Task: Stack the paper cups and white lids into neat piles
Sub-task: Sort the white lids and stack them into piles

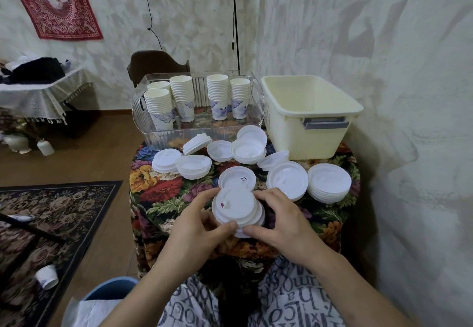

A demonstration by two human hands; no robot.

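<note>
left hand (202, 227) + right hand (279, 221) grip lid stack (236, 206) | lower lids hidden

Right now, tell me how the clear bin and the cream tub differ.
The clear bin is see-through and ribbed; the cream tub is opaque with a grey handle. The clear bin holds stacks of paper cups; the tub's visible inside shows nothing. The bin sits left, the tub right. Both stand at the table's far edge.

- lids (236, 205): smooth white plastic, faint sheen
- cups (181, 96): matt printed paper
- tray (163, 134): clear ribbed glossy plastic
- tub (314, 134): cream matt plastic
- tabletop (158, 193): woven floral cloth
</note>
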